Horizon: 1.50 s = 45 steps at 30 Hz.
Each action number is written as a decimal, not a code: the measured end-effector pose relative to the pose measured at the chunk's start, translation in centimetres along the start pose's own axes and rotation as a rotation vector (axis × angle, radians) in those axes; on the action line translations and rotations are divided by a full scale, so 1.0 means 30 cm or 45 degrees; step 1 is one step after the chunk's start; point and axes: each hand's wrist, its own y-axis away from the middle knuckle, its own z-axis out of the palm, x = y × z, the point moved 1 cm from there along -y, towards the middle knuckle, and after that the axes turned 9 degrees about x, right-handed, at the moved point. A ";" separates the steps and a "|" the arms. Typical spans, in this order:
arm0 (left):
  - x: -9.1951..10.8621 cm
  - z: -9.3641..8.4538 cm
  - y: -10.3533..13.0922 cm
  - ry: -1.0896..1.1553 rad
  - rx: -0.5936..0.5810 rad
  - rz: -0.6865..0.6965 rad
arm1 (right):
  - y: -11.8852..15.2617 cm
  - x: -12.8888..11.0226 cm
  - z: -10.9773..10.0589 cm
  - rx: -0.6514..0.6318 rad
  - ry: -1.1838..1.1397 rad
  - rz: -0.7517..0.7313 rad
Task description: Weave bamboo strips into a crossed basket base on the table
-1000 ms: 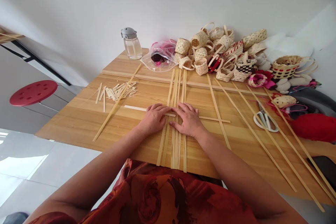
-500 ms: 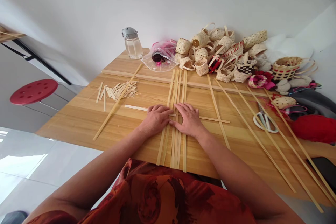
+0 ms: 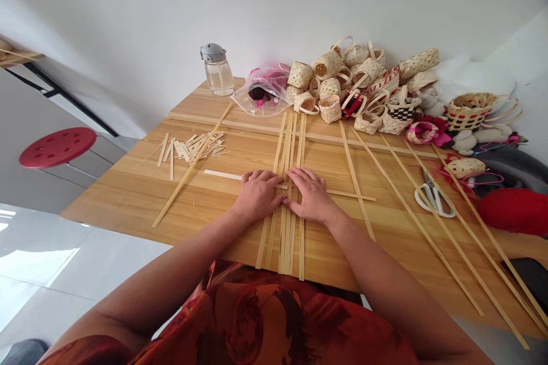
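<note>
Several long bamboo strips [image 3: 285,245] lie side by side on the wooden table before me, running away from my body. One horizontal bamboo strip [image 3: 222,174] crosses them, its middle hidden by my hands. From the left, my left hand [image 3: 258,195] rests over the crossing, fingers bent a little and thumb apart from them. My right hand [image 3: 311,195] lies on the same strips from the right, fingers stretched forward, thumb spread toward the left thumb. Both hands press down on the strips; neither is visibly closed around one. The two thumbs are close together.
Loose long strips [image 3: 394,182] lie to the right, near scissors [image 3: 433,197] and a phone [image 3: 528,279]. Short offcuts [image 3: 199,145] are piled at left. Small woven baskets [image 3: 329,91], a plastic bag [image 3: 263,94] and a water bottle [image 3: 218,71] stand along the wall.
The thumbs have shifted slightly at the crossing and now lie closer together. The hands and strips otherwise hold their places; the whole view has moved a little.
</note>
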 end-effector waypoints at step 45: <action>-0.188 -0.168 -0.010 0.120 0.099 0.251 | 0.010 0.027 -0.016 -0.154 0.044 -0.062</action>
